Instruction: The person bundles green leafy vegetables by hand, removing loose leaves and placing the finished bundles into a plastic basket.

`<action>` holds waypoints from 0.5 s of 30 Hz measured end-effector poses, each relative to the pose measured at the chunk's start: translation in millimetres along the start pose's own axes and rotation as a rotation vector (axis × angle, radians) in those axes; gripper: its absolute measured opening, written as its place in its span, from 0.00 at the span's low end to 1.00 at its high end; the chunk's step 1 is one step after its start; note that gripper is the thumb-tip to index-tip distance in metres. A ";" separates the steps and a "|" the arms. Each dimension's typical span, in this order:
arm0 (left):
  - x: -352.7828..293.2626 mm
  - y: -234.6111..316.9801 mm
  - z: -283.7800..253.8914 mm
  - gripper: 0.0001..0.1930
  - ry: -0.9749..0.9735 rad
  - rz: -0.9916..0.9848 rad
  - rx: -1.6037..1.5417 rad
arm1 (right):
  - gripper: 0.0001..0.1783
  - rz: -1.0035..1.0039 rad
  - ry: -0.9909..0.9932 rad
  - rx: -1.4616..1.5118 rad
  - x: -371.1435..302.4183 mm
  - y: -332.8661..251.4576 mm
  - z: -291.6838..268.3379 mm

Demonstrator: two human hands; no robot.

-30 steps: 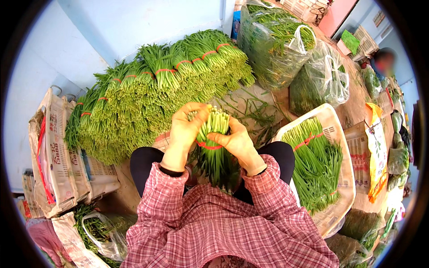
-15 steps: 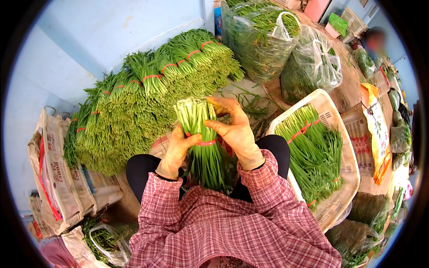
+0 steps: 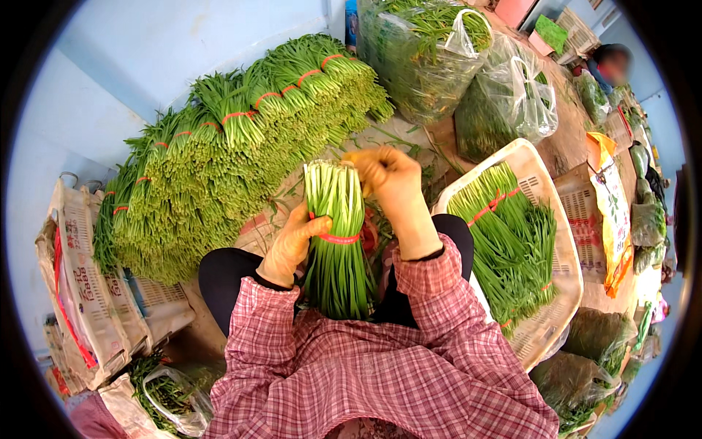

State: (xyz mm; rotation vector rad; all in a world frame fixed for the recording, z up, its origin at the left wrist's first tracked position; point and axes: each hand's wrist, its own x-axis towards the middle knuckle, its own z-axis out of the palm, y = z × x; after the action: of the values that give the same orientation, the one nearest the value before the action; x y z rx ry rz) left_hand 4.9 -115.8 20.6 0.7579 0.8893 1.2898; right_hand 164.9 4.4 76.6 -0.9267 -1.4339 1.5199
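Observation:
Upright over my lap stands a bunch of chives (image 3: 338, 271), pale stem ends up and green leaves down, with a red band around its middle. My left hand (image 3: 294, 243), in a yellowish glove, grips the bunch from the left at the band. My right hand (image 3: 389, 179), gloved alike, is beside the top right of the stems with its fingers curled together. Whatever those fingers pinch, if anything, is too blurred to make out.
A pile of banded chive bunches (image 3: 219, 175) lies along the wall at left. To my right, a white plastic crate (image 3: 572, 282) holds more bunches. Behind stand clear bags of greens (image 3: 424, 69). Stacked crates (image 3: 86, 271) are at far left. Another person (image 3: 610, 66) is at far right.
My right hand has come off the side of the bunch, turned, and curled its fingers near the stem tops. The bunch shifted slightly right in the view, with my left hand still on it.

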 end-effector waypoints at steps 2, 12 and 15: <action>-0.6 -0.9 -1.3 0.35 -0.028 0.020 -0.028 | 0.14 0.130 0.115 0.278 8.6 -3.1 -8.9; 9.0 30.2 4.2 0.28 0.237 0.150 0.170 | 0.49 -0.043 -0.242 0.024 -22.5 15.0 18.3; 36.6 83.2 21.3 0.45 0.185 0.387 0.502 | 0.44 -0.106 -0.143 0.280 -16.3 -33.8 15.9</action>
State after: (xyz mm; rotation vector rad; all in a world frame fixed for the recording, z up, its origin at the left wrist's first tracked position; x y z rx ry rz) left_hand -13.5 -67.9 98.6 1.2649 1.2852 1.5101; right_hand 159.3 -16.5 111.1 -0.5758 -1.3033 1.6810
